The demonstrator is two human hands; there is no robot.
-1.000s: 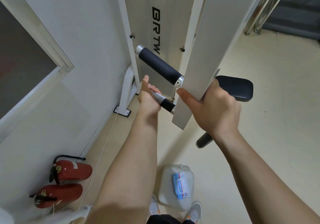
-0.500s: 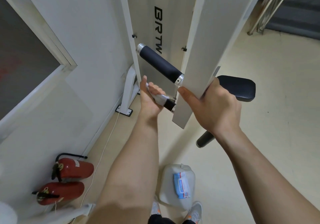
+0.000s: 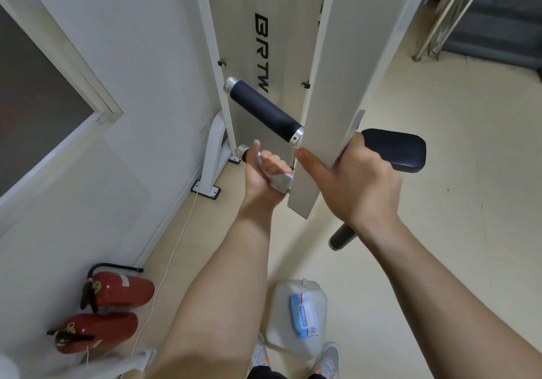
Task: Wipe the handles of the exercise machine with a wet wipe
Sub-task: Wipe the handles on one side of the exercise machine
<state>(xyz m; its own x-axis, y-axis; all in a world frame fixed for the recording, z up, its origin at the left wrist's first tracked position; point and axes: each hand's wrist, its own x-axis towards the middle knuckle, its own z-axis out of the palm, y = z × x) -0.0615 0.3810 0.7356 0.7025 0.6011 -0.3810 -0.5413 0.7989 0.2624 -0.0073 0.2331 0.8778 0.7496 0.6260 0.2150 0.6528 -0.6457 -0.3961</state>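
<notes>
With the left hand [image 3: 265, 173] clenched around the crumpled white wet wipe [image 3: 280, 182] on the lower black foam handle [image 3: 247, 152] and the right hand [image 3: 352, 185] gripping the white metal machine arm [image 3: 328, 100], the wipe could bunch and skip the handle's far chrome end.

I'm looking down into what reads as a small gym or fitness room. A white exercise machine [image 3: 346, 64] fills the view ahead of me, with "BRTW" lettering on its panel, a black foam-grip handle [image 3: 264, 111] with chrome end caps, and a black padded seat [image 3: 396, 149]. Two red fire extinguishers [image 3: 117, 293] lie against the white wall on a pale vinyl floor [image 3: 469, 202]. A pack of wet wipes [image 3: 303, 315] rests on a plastic jug [image 3: 296, 314] by my feet.
</notes>
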